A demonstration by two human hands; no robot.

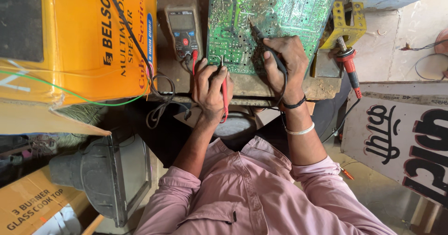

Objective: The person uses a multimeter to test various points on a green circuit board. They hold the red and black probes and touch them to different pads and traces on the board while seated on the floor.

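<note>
Right now you're pressing probes w/ both hands: left hand (211,86) clenching red probe (224,95), right hand (284,62) clenching black probe (268,46) on green circuit board (280,11).

circuit board (270,20): green, pale silver traces
left probe (224,93): red
right probe (273,53): black
multimeter (183,30): grey, red button
carton (84,39): orange-yellow
shirt (261,193): pink
soldering iron (350,67): red handle

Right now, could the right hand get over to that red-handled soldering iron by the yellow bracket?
Probably yes. The right hand holds a black probe on the green circuit board, and the soldering iron lies just to its right with nothing between them. It would need to drop the probe first.
</note>
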